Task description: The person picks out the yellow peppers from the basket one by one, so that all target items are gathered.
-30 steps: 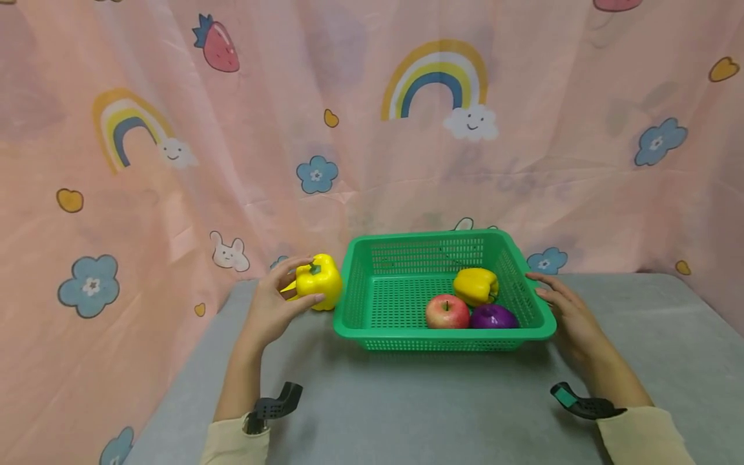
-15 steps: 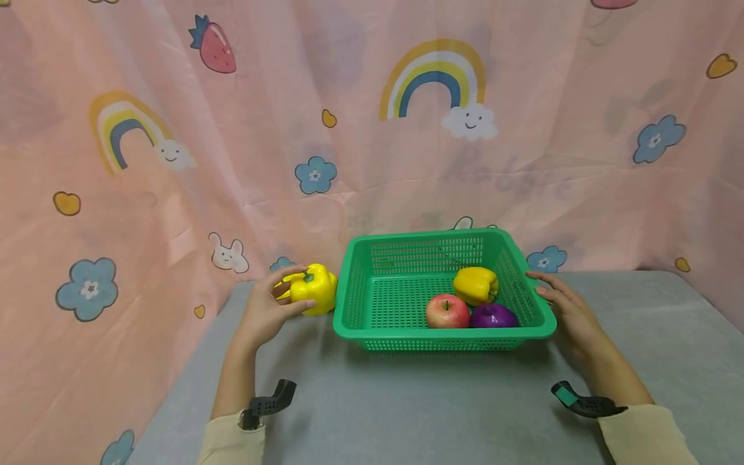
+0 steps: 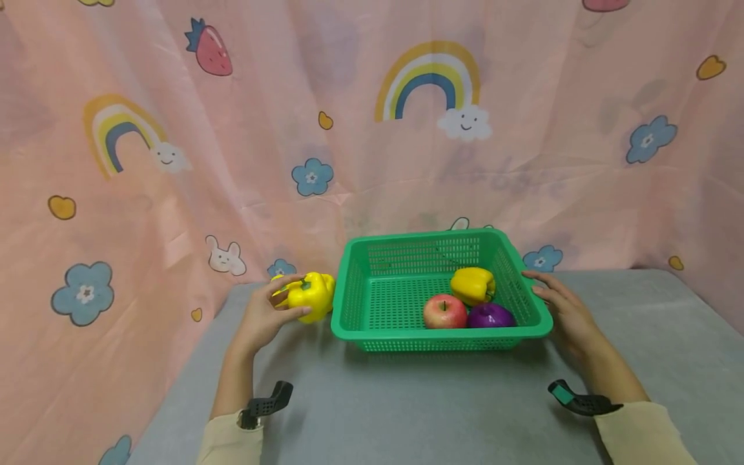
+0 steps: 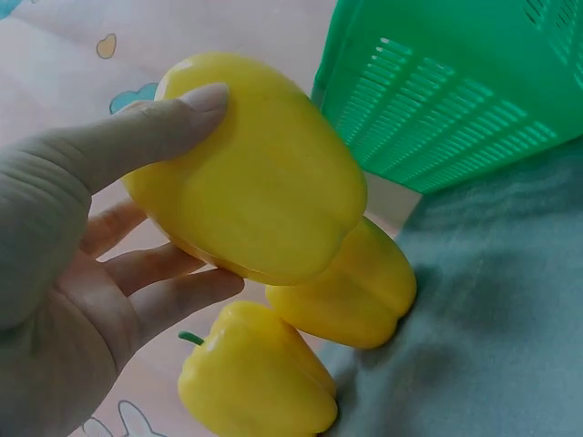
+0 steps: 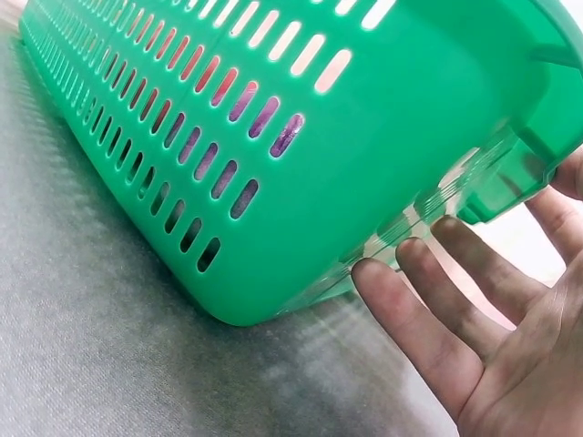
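Observation:
My left hand grips a yellow bell pepper between thumb and fingers, just left of the green basket. In the left wrist view this held pepper appears in front of two more yellow bell peppers, a stemmed one and one partly hidden. My right hand touches the basket's right side. In the right wrist view its fingers are fairly straight against the outer wall, below the rim. Inside the basket, towards the right, lie a yellow bell pepper, a red apple and a purple onion-like vegetable.
The basket stands on a grey cloth-covered table. Behind it hangs a pink curtain printed with rainbows, flowers and fruit. A black wrist mount juts from the left wrist, and another black mount from the right.
My left hand has moved slightly down and left with the yellow bell pepper, uncovering more of the pepper behind it. The right hand stays against the basket.

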